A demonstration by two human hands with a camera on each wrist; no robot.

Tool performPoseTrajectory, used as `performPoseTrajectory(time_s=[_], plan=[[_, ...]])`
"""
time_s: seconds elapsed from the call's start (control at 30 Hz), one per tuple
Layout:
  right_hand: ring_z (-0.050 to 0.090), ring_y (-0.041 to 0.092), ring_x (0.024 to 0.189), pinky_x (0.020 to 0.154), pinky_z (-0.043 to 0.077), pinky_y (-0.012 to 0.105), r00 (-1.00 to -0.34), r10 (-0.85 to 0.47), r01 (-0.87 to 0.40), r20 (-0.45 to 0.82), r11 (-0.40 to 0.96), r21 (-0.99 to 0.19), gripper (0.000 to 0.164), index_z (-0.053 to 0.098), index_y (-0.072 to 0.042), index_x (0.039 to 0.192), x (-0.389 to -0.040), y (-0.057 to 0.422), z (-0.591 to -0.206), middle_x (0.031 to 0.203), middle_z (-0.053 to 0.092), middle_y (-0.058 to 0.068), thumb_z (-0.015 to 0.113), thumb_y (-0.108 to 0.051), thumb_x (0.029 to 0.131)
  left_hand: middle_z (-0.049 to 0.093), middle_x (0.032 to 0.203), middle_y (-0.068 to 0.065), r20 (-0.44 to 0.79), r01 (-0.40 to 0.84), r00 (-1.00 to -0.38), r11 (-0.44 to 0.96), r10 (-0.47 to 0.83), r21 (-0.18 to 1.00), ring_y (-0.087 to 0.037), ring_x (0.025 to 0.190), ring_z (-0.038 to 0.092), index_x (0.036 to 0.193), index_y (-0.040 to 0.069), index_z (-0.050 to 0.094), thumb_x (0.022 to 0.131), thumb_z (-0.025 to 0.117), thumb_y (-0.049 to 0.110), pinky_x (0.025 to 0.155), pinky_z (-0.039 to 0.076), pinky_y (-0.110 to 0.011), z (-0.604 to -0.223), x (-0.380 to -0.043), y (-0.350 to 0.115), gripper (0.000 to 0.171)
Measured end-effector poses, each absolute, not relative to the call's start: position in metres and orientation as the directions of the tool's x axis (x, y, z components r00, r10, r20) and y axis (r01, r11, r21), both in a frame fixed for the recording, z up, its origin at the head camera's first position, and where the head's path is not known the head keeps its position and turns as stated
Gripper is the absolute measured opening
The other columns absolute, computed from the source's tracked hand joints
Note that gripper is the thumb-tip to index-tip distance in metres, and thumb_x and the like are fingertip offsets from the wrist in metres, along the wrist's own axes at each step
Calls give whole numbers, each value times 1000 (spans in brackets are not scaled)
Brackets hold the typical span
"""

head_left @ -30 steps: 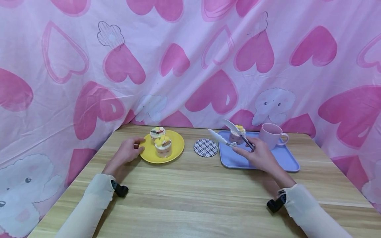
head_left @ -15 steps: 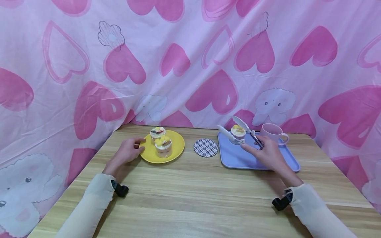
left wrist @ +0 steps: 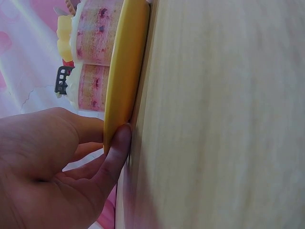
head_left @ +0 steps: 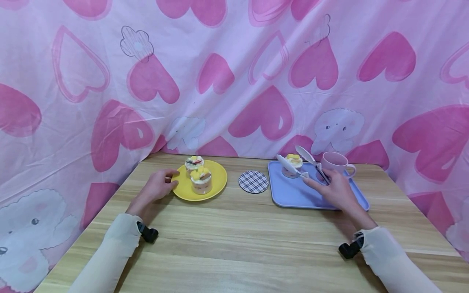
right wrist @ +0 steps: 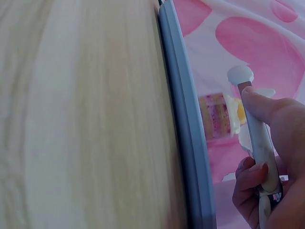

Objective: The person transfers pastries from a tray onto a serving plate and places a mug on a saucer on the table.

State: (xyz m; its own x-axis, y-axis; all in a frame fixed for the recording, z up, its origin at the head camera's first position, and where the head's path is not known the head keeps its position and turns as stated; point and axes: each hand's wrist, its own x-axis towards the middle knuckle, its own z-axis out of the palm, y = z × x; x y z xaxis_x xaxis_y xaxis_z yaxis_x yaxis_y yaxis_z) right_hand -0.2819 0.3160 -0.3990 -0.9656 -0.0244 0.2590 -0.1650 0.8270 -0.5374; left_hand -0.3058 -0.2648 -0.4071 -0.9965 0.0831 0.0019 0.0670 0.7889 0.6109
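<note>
My left hand (head_left: 161, 185) pinches the near-left rim of a yellow plate (head_left: 219, 188), thumb and fingers on either side of the edge in the left wrist view. Two clear cups of layered cake stand on the plate: a front cake cup (head_left: 201, 185) with yellow topping and a rear cake cup (head_left: 193, 162). My right hand (head_left: 335, 189) holds white-tipped tongs (head_left: 311, 160), their arms spread. One tong arm crosses in front of a third cake cup (head_left: 293, 174), upright on the blue tray (head_left: 293, 199); whether they touch, I cannot tell.
A pink mug (head_left: 335, 160) stands at the tray's back right, close to my right hand. Between plate and tray lies a round checked coaster (head_left: 253, 182). Behind the wooden table (head_left: 234, 244) hangs a pink heart-patterned cloth (head_left: 253, 73).
My right hand and the tongs have moved to the right across the tray, and the third cup shows more fully on the tray. The left hand and plate have stayed still.
</note>
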Motion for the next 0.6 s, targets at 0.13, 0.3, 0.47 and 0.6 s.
performPoseTrajectory(time_s=[0.13, 0.3, 0.47, 0.6], plan=[[57, 33, 100, 69, 43, 33, -974, -21, -144, 228, 828, -541, 103, 51, 4, 157, -282, 319, -401, 98, 61, 16, 74, -72, 91, 59, 152, -28, -3, 64, -997, 787, 83, 613, -41, 129, 65, 149, -2, 59, 107, 63, 10, 106, 61, -50, -407, -306, -265, 43], [55, 28, 88, 60, 37, 30, -978, -31, -138, 206, 835, -533, 102, 51, 3, 158, -283, 321, -404, 81, 44, 6, 76, -70, 91, 59, 152, -28, -7, 61, -997, 787, 82, 614, -40, 129, 65, 149, -2, 59, 108, 62, 10, 105, 62, -50, -407, -306, -264, 44], [50, 25, 77, 57, 33, 31, -978, -41, -146, 205, 835, -531, 94, 60, 3, 150, -282, 322, -406, 76, 37, 4, 76, -69, 92, 59, 153, -28, -13, 54, -997, 788, 79, 613, -40, 129, 64, 150, -1, 59, 108, 62, 11, 106, 61, -50, -407, -306, -264, 44], [47, 23, 75, 59, 32, 30, -976, -43, -152, 212, 835, -528, 69, 71, -2, 116, -282, 323, -407, 74, 35, 3, 76, -67, 92, 58, 153, -28, -19, 48, -997, 787, 76, 615, -40, 128, 64, 150, -1, 59, 108, 62, 11, 106, 61, -50, -406, -306, -264, 44]])
